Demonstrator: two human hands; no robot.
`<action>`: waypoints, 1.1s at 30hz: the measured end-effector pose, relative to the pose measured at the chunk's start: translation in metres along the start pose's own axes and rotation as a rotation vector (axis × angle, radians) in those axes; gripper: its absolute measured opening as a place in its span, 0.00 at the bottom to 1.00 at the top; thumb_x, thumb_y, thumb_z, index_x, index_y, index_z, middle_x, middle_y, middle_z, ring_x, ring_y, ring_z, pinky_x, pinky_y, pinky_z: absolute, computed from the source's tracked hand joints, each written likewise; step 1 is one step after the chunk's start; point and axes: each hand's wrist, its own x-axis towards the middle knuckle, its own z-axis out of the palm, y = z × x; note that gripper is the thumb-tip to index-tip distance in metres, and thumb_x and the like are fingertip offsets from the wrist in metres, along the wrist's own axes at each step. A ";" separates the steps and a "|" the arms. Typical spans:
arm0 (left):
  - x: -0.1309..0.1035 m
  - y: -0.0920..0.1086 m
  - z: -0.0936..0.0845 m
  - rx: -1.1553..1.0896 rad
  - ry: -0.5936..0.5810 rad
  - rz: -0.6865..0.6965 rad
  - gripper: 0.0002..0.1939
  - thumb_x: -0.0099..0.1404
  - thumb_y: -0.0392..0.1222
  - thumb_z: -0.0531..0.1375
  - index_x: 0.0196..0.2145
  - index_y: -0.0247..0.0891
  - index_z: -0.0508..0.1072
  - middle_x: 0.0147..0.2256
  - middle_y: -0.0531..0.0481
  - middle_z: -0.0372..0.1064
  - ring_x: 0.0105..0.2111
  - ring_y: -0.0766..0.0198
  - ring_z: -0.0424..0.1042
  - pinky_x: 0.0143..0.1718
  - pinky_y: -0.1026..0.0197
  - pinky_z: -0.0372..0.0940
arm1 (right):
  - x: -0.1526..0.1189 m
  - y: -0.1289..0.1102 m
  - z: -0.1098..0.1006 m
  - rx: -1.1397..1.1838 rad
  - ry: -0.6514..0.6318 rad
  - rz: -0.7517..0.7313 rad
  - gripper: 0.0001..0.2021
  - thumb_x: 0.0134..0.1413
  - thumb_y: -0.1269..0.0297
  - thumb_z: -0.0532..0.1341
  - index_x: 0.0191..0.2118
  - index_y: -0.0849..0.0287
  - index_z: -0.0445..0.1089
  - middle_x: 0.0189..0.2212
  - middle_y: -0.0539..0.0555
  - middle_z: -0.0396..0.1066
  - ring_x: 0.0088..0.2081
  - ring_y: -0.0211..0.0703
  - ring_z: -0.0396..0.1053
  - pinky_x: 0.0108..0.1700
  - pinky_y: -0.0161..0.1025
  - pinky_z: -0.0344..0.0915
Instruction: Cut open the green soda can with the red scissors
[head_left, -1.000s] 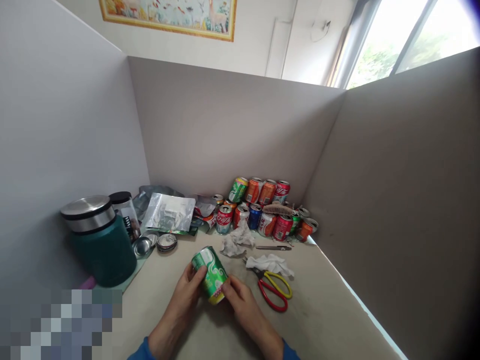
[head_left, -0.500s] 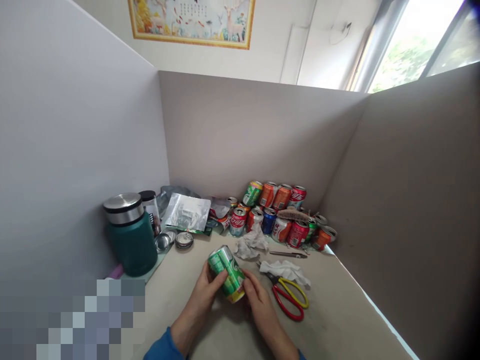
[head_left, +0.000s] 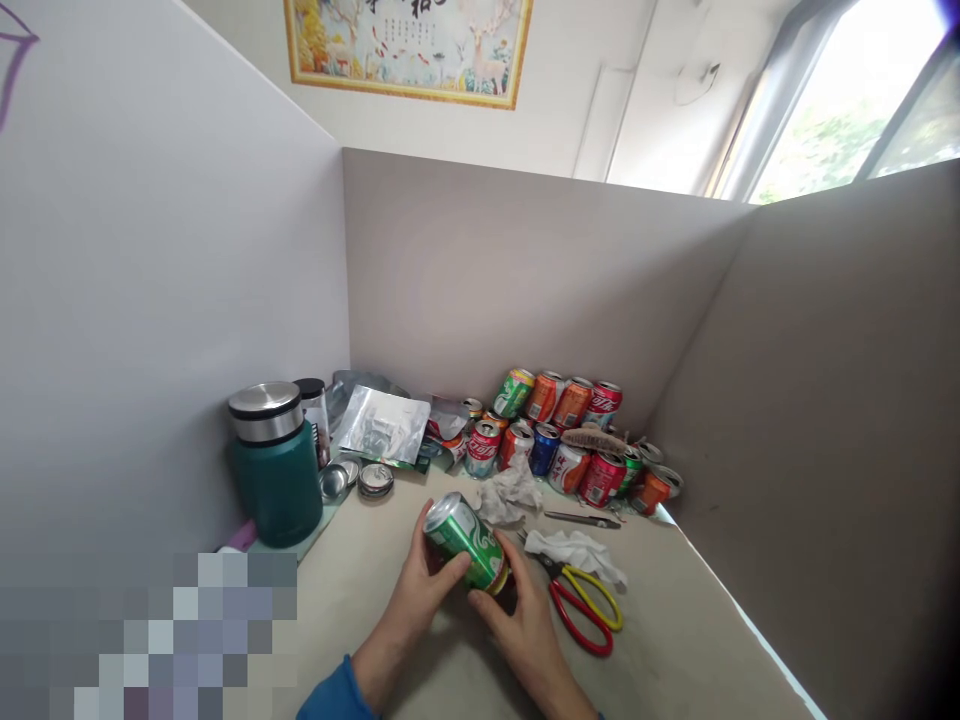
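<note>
A green soda can with a silver end is held tilted above the table, its silver end toward the upper left. My left hand grips it from the left, thumb across its near side. My right hand closes on its lower right end, thumb underneath. To the right of my right hand lie scissors with one red and one yellow handle, their blades partly under a crumpled white tissue. Beyond the can sits another crumpled tissue.
Several drink cans are stacked at the back. A dark pen lies before them. At left stand a teal thermos, cut can lids and a silver pouch. Grey partitions enclose the table.
The can has turned in my hands, showing a different side of its print. My right thumb has shifted below it. The whole view has moved slightly, so things sit further right.
</note>
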 end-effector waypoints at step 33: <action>-0.002 0.020 0.001 -0.232 -0.102 -0.393 0.25 0.57 0.45 0.67 0.52 0.36 0.73 0.48 0.41 0.76 0.48 0.48 0.75 0.48 0.53 0.68 | 0.008 -0.050 -0.009 0.678 -0.165 0.415 0.24 0.62 0.43 0.55 0.51 0.55 0.71 0.45 0.59 0.77 0.43 0.53 0.76 0.36 0.45 0.74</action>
